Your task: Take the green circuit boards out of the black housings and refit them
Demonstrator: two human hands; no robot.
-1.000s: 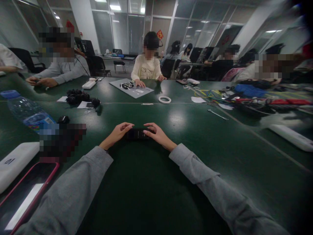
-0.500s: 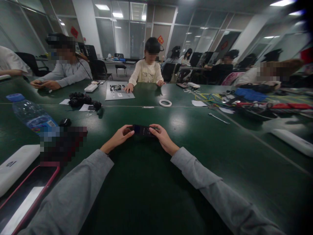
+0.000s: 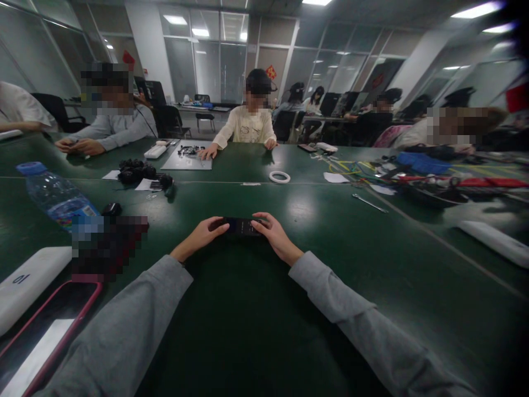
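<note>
A small dark phone-like device (image 3: 242, 226) with faint light marks on its face is held sideways above the green table (image 3: 256, 309). My left hand (image 3: 202, 237) grips its left end, thumb along the near side. On the right end, my right hand (image 3: 275, 234) holds it the same way, thumb on the face and fingers behind. Both forearms, in grey sleeves, reach in from the lower corners. What the small marks on the device say is too small to read.
On the left are a water bottle (image 3: 61, 198), a white power bank (image 3: 33, 281) and a red-edged phone (image 3: 49, 325). Ahead are a white ring (image 3: 280, 177), black parts (image 3: 136, 172) and a wrench (image 3: 370, 203). Cables (image 3: 355, 168) lie right. A person (image 3: 252, 124) sits opposite.
The view has tilted slightly, so the scene sits a little lower. The opposite person's hand and the light board under it have shifted left. My hands keep their hold on the device.
</note>
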